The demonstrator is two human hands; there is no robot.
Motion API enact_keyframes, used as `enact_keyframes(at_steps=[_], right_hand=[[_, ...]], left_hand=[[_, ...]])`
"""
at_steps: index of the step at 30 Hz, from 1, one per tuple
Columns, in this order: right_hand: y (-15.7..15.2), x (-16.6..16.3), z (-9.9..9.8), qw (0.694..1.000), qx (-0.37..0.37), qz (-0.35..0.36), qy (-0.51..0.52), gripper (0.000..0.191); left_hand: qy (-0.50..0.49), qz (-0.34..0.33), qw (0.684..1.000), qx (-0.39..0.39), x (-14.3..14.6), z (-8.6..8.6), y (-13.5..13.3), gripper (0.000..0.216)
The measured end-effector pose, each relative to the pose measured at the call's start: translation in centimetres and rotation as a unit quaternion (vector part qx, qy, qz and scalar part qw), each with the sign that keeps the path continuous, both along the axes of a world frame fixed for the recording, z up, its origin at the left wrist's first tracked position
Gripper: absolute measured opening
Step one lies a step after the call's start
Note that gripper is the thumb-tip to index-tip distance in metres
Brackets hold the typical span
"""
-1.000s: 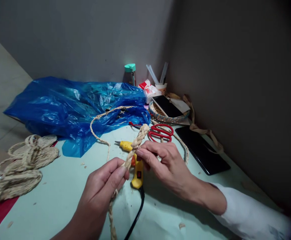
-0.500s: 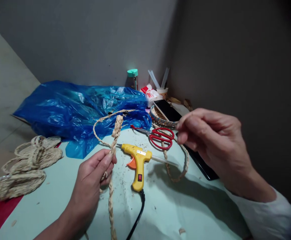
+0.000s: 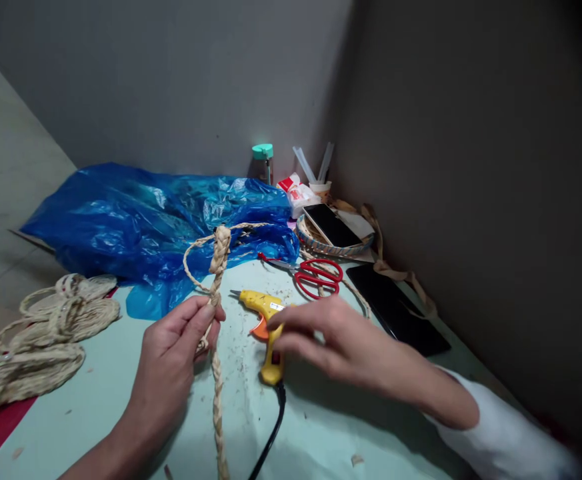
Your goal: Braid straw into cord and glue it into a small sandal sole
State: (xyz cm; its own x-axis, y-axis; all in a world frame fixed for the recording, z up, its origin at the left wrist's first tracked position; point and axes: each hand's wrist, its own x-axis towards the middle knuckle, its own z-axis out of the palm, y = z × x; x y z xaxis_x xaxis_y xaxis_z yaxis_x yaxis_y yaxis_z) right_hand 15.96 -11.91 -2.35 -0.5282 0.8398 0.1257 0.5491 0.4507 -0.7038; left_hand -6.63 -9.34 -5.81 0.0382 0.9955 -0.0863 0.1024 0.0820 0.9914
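The left hand (image 3: 171, 350) holds a braided rope (image 3: 221, 250) above the worktop (image 3: 351, 427), and its grip is pinching the rope between thumb and fingers, just below a thicker folded end that points upward. The rest of this rope hangs down below the hand, toward the near edge of the view. The right hand (image 3: 341, 343) is at the handle of a yellow glue gun (image 3: 257, 301), with the grip spread, thumb and forefinger apart; I cannot tell if the fingers touch the handle. The glue gun lies on the worktop, between the two hands, and its black cord (image 3: 274, 430) runs toward the near side. Behind it lie red-handled scissors (image 3: 298, 269), and farther back, to the left, a blue plastic bag (image 3: 145, 213)
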Motion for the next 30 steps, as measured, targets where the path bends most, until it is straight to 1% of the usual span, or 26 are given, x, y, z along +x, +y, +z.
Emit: enact_keyframes(at_steps=[1,2,3,5,7,11,14,17,19,21,25,27,30], right_hand=[[0.5,0.4,0.0,0.998,0.011,-0.061,-0.019,0.031],[0.9,0.6,-0.2,0.994,0.019,-0.102,-0.043,0.037],[1.1,0.6,-0.4,0.989,0.018,-0.129,-0.067,0.04],[1.1,0.0,-1.3,0.983,0.008,-0.148,-0.106,0.038],[0.6,-1.1,-2.0,0.984,-0.011,-0.132,-0.119,0.034],[-0.1,-2.0,-2.6,0.994,-0.051,-0.05,-0.084,0.024],[0.3,-1.3,-2.8,0.996,-0.077,-0.023,-0.036,0.026],[0.7,-0.6,-2.9,0.991,-0.132,0.01,0.008,0.031],[0.6,-0.7,-2.9,0.99,-0.142,0.006,0.022,0.032],[0.2,-1.1,-2.7,0.991,-0.132,-0.025,0.024,0.032],[-0.5,-2.0,-2.6,0.987,-0.134,-0.075,0.034,0.031],[-0.6,-2.2,-2.8,0.985,-0.139,-0.084,0.061,0.031],[-0.5,-2.2,-3.2,0.974,-0.156,-0.113,0.122,0.031]], left_hand=[[0.005,0.0,1.0,0.01,0.0,0.0,0.0,0.029],[0.014,0.002,1.0,0.022,-0.1,0.0,0.0,0.029],[0.024,0.005,0.999,0.033,-0.1,0.0,0.0,0.03],[0.046,0.011,0.998,0.051,-0.2,0.1,0.1,0.03],[0.057,0.015,0.997,0.056,-0.3,0.2,0.2,0.03],[0.034,0.005,0.998,0.045,-0.2,0.4,0.3,0.029],[0.014,-0.003,0.999,0.036,-0.1,0.4,0.3,0.03],[-0.003,0.004,0.999,0.035,0.0,0.3,0.3,0.031],[-0.017,0.013,0.999,0.034,0.0,0.3,0.4,0.03],[-0.025,0.025,0.999,0.031,0.0,0.5,0.5,0.03],[0.006,0.063,0.996,0.061,-0.4,0.9,0.9,0.029],[0.017,0.084,0.993,0.077,-0.7,1.1,1.1,0.029],[0.003,0.109,0.99,0.089,-1.0,1.3,1.6,0.028]])
